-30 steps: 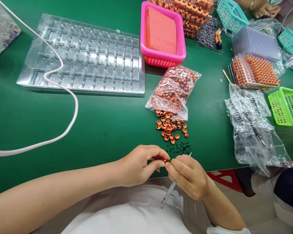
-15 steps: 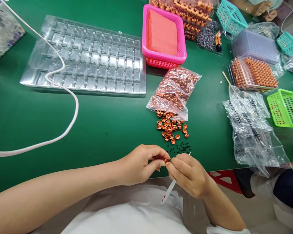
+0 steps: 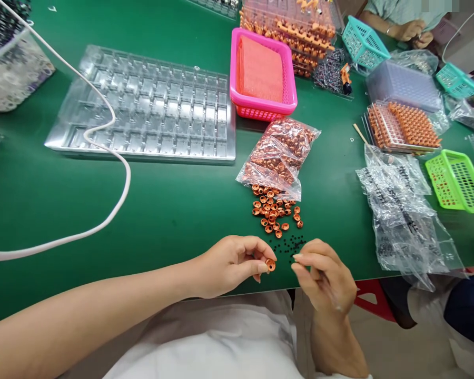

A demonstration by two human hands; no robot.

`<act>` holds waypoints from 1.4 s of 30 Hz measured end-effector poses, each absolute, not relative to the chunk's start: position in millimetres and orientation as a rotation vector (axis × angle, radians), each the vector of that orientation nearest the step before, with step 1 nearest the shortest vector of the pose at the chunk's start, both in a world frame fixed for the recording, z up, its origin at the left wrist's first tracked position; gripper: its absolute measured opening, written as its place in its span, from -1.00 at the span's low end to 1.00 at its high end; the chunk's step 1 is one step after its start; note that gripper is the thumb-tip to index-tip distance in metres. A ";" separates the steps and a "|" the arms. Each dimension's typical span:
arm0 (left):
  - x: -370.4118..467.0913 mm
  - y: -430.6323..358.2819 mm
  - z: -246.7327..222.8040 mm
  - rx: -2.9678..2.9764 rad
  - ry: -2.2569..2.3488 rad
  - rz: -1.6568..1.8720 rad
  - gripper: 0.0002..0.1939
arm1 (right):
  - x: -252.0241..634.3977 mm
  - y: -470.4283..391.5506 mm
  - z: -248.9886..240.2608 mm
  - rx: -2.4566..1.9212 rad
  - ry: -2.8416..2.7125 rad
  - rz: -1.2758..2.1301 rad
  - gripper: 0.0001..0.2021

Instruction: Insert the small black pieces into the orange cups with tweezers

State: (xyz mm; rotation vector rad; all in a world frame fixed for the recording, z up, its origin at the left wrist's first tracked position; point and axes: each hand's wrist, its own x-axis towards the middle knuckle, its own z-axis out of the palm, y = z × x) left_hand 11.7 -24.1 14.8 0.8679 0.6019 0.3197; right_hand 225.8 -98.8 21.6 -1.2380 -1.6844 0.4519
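Cup [image 3: 272, 266] sits pinched in the left hand [image 3: 231, 267], seemingly mid-handling; the next move calls for precision from the right hand [image 3: 327, 278], grip unclear, beside black dots [image 3: 294, 244].

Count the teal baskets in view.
2: one teal basket right of the orange stack; another teal basket farther right, above the green basket in the picture. Any nested underneath would be hidden.

Bright, fairly even light; source out of frame, looks overhead. White glare patches on tray [image 3: 154, 105], glints on clear bags [image 3: 411, 210]. Shadow under pink basket [image 3: 289, 100] soft. Bench [image 3: 174, 221] has mild sheen. Right grip [image 3: 326, 279] blurred, left grip [image 3: 231, 268] crisp. Wide-angle stretch at edges, left forearm [image 3: 102, 310] elongated. Top right partly pixelated.
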 end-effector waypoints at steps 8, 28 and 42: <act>12.3 -22.4 15.6 0.838 0.613 0.322 -0.69 | 225.3 -102.8 11.3 -1.310 -1.330 0.375 -0.87; 12.8 -22.7 16.9 0.806 0.629 0.328 -0.63 | 223.0 -109.1 6.5 -1.340 -1.328 0.309 -0.91; 12.7 -14.9 9.3 0.568 0.645 0.319 -0.49 | 217.0 -113.4 4.8 -1.347 -1.338 0.376 -0.84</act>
